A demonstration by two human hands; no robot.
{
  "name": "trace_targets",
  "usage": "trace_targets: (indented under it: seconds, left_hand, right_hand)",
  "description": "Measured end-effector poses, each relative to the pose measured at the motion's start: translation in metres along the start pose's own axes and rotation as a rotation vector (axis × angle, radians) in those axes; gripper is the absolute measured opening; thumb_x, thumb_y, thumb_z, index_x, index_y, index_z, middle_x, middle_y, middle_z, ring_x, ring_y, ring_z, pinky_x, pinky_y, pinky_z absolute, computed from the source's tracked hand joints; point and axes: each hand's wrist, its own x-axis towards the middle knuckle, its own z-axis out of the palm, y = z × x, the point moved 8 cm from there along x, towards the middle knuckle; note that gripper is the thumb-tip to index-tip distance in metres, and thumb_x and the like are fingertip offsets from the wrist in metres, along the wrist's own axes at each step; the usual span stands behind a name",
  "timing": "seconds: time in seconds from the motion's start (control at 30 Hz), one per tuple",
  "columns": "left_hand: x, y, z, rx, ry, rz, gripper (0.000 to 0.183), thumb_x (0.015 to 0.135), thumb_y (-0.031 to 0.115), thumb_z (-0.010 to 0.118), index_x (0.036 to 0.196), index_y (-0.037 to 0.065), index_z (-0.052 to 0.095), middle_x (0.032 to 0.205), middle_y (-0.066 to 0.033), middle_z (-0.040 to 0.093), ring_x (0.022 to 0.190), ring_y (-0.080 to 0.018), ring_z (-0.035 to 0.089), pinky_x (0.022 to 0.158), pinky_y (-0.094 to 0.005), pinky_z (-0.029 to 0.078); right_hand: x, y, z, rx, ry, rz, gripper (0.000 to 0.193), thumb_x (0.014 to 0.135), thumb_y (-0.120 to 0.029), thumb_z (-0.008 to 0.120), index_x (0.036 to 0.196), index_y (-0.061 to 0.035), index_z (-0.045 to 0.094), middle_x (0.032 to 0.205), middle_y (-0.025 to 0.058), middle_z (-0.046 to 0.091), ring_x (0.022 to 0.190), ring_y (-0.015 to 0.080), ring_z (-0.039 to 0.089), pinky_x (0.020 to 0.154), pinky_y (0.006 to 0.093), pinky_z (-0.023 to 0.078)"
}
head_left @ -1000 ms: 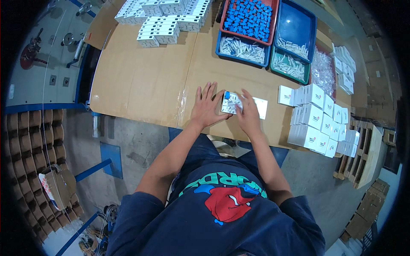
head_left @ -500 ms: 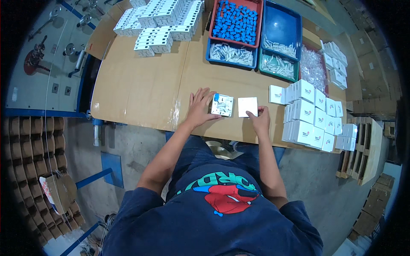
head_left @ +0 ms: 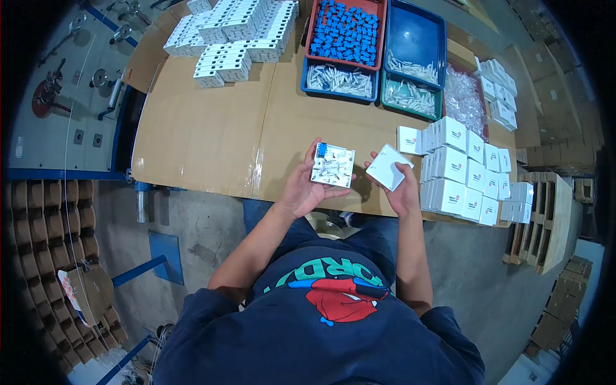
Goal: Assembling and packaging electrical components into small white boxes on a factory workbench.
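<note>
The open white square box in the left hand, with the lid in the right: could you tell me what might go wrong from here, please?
1. The open white square box rests on the left hand with loose small parts showing inside; a tilt could spill them onto the brown cardboard tabletop.
2. The flat white square lid in the right hand sits close to the stacked white cartons; a swing could knock them over.

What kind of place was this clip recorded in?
Likely a small factory packing bench: a cardboard-covered table, trays of small parts, stacked white boxes. The left hand holds an open parts box, the right hand its white lid.
</note>
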Motion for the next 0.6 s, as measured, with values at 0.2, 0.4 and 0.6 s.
trace_targets:
  seconds: [0.2, 0.4, 0.6]
  left_hand:
    - [0.012, -0.003, -0.007, -0.043, 0.019, -0.011, 0.057, 0.111, 0.054, 0.033, 0.165, 0.037, 0.024, 0.163, -0.0187, 0.039, 0.143, -0.0531, 0.043, 0.114, -0.0701, 0.038]
    - [0.011, -0.011, -0.021, -0.054, 0.075, -0.027, 0.053, 0.113, 0.048, 0.030, 0.164, 0.037, 0.025, 0.160, -0.0170, 0.044, 0.141, -0.0486, 0.047, 0.114, -0.0671, 0.040]
    - [0.011, -0.013, -0.029, -0.034, 0.039, -0.056, 0.054, 0.112, 0.051, 0.033, 0.163, 0.033, 0.031, 0.156, -0.0138, 0.050, 0.137, -0.0423, 0.054, 0.111, -0.0597, 0.046]
  right_hand:
    - [0.004, -0.001, 0.008, 0.101, -0.130, 0.101, 0.069, 0.106, -0.049, 0.036, 0.158, -0.0035, 0.036, 0.147, 0.0285, 0.054, 0.134, 0.0417, 0.058, 0.106, 0.0563, 0.052]
    - [0.000, -0.003, 0.018, 0.047, -0.128, 0.133, 0.070, 0.108, -0.053, 0.034, 0.159, -0.0058, 0.036, 0.148, 0.0257, 0.054, 0.135, 0.0373, 0.057, 0.108, 0.0516, 0.052]
    - [0.003, -0.002, 0.029, -0.403, -0.139, -0.018, 0.067, 0.102, -0.032, 0.062, 0.159, -0.0083, 0.038, 0.144, 0.0199, 0.055, 0.136, 0.0312, 0.054, 0.112, 0.0412, 0.046]
